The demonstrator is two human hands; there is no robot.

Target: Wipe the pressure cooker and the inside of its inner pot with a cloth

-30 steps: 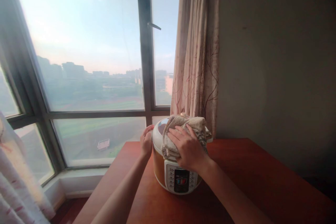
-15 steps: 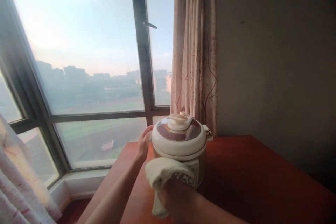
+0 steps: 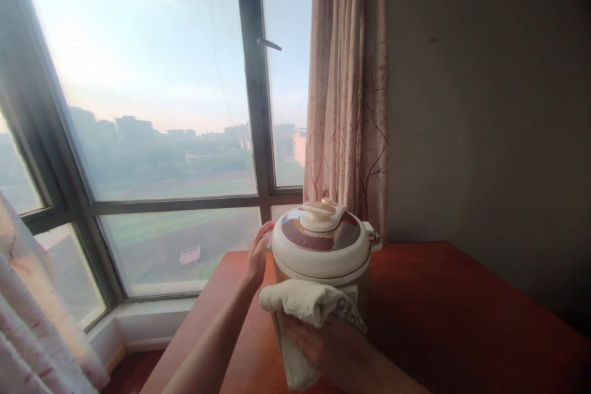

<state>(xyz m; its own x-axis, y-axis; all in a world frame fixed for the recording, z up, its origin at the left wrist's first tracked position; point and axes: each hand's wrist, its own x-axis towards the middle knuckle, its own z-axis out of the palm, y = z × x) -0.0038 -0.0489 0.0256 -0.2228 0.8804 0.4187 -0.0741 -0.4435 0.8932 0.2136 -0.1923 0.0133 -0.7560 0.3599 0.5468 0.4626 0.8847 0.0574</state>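
A cream rice cooker [image 3: 322, 258] with a shiny brown lid top stands upright on the table. At its left side, my left hand [image 3: 259, 252] grips the side handle, which the fingers mostly hide. My right hand [image 3: 318, 338] is closed on a pale cloth [image 3: 295, 298] with a dark patterned edge. This cloth lies against the cooker's front, bunched over the fingers, with one end hanging down. Much of the front panel is hidden behind the cloth and hand. On the right, the other side handle [image 3: 373, 237] shows.
The reddish-brown wooden table [image 3: 443, 308] reaches to the dark wall [image 3: 471, 135] at right. Behind the cooker hangs a patterned curtain [image 3: 346, 86]; another curtain [image 3: 32, 314] is at lower left. A large window [image 3: 161, 200] fills the left side.
My right hand and the cloth have moved right across the cooker's front, covering more of its panel. My left hand stays at the handle. The view has shifted slightly.
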